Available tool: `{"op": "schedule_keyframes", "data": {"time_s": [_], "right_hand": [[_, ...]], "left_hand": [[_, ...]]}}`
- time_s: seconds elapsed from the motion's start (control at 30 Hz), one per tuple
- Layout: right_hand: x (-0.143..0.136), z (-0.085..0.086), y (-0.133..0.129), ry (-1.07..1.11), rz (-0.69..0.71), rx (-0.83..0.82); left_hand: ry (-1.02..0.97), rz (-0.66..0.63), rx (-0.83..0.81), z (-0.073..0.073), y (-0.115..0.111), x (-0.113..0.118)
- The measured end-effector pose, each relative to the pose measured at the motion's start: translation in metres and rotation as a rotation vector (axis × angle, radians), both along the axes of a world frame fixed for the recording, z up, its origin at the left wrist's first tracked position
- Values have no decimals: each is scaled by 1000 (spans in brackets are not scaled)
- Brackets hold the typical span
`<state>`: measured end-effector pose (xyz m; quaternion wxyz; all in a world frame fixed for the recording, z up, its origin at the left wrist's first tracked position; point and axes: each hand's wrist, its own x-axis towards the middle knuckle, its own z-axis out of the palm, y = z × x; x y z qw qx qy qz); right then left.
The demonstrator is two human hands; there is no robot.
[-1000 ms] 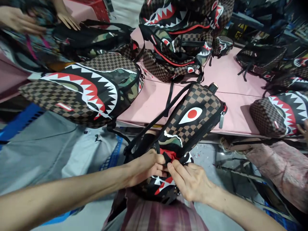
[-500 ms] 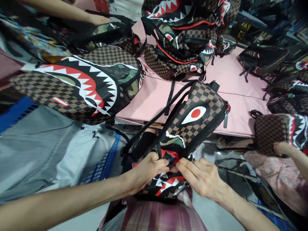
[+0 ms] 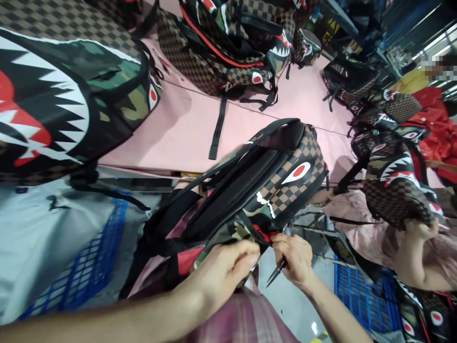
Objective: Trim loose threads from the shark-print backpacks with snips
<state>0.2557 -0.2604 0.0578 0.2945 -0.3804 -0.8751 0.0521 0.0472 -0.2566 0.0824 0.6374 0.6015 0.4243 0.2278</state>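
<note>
A brown-checked backpack [image 3: 285, 190] with a red-and-white eye print leans tilted between my lap and the table edge. Its black padded back and shoulder straps face up to the left. My left hand [image 3: 232, 264] is closed on the lower edge of the bag, its fingertips partly hidden. Beside it, my right hand [image 3: 294, 259] pinches at the red lining [image 3: 262, 233] of a side pocket. Small dark pointed snips [image 3: 276, 272] stick out below the right palm, blades pointing down to the left.
A large shark-mouth backpack [image 3: 107, 95] lies on the pink table [image 3: 160, 138] at left. More such bags [image 3: 228, 62] are piled at the back. At right a co-worker's hand [image 3: 421, 231] grips another backpack [image 3: 396, 186]. Blue crates [image 3: 85, 262] stand below on both sides.
The backpack has turned, so its padded back now shows. My right hand has drawn slightly apart from the left, and the snips have come into sight. The head view has shifted right.
</note>
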Motion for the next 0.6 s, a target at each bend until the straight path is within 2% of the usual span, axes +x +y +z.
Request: {"op": "schedule_keyframes", "data": {"time_s": [0.07,0.17,0.23,0.27,0.33,0.4,0.47,0.5,0.53,0.6], "right_hand": [[2,1,-1,18,-24,-11],[11,0,-8,8,8,12],[21,-2,-17,17,-36,0],[27,-4,-21,24,-75,-11],[41,-15,-22,138,-265,-17],[53,-36,-11,403,-570,-64],[60,-67,12,726,-860,-300],[60,-83,26,839,-925,-464],[57,-100,40,909,-929,-625],[42,-129,66,965,-864,-799]], "left_hand": [[47,-109,426,7,6,-3],[224,-158,1008,5,18,5],[307,-191,1201,-1,26,13],[296,-197,1230,-3,30,15],[194,-151,1167,-5,42,10],[66,-65,1005,-6,59,-8],[-10,80,802,-11,77,-38],[-20,195,699,-15,85,-54],[-7,368,612,-22,91,-71],[112,636,448,-38,96,-98]]}}
